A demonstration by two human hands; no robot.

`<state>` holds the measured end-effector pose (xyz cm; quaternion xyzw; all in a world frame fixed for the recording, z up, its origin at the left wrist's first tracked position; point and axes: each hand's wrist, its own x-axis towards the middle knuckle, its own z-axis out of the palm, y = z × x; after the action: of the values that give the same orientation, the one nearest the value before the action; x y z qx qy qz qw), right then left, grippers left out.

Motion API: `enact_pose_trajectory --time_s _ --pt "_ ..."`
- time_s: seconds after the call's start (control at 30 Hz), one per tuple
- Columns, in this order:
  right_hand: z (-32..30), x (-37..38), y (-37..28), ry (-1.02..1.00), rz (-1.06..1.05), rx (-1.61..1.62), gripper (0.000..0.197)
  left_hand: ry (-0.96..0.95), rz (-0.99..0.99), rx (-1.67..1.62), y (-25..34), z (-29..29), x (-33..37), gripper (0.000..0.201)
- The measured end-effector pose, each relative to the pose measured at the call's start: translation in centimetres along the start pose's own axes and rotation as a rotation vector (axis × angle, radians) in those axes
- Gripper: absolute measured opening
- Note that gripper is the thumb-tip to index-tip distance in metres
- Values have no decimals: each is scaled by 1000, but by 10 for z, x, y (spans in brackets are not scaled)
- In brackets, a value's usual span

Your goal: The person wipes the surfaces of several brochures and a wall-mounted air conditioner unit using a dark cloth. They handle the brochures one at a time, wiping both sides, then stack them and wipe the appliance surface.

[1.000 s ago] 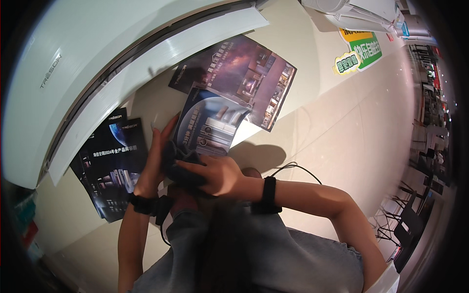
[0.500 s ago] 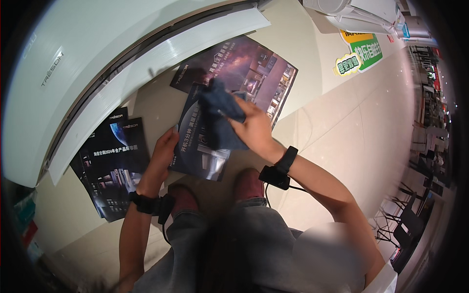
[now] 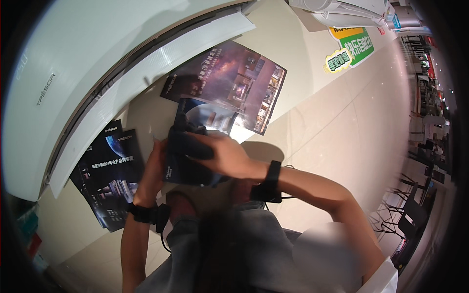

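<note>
I see little free room ahead of my left hand [image 3: 151,168] and right hand [image 3: 222,156]: the big white appliance [image 3: 88,63] walls off that side, its long flap [image 3: 146,78] jutting out. Just beyond my right hand an open brochure [image 3: 234,83] covers the floor [image 3: 332,132]; left of my left hand lies a dark booklet stack [image 3: 110,176]. To the right the floor is bare up to distant chairs [image 3: 410,215].

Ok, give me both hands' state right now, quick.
Left hand: grips the left edge of the dark brochure.
Right hand: pressed on top of the same brochure, fingers curled over it.
</note>
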<state>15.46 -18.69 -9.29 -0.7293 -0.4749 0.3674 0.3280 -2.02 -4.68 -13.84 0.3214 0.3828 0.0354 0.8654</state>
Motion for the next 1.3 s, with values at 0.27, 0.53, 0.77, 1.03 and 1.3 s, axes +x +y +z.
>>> enact_pose_trajectory --time_s 0.27,0.53,0.77,1.03,1.3 --pt "-66 -13 36 -63 -208 -282 56 -7 23 304 6 9 -2 42" --pt "-145 40 101 312 241 304 35 38 36 260 5 -1 -10 41" --pt "-76 -3 94 564 322 410 34 155 19 -25 -3 -3 -31 36" --pt "-75 -35 31 747 286 345 25 89 227 -167 -5 31 -22 36" --pt "-183 1 6 1217 -55 397 35 113 370 423 -36 73 -9 67"
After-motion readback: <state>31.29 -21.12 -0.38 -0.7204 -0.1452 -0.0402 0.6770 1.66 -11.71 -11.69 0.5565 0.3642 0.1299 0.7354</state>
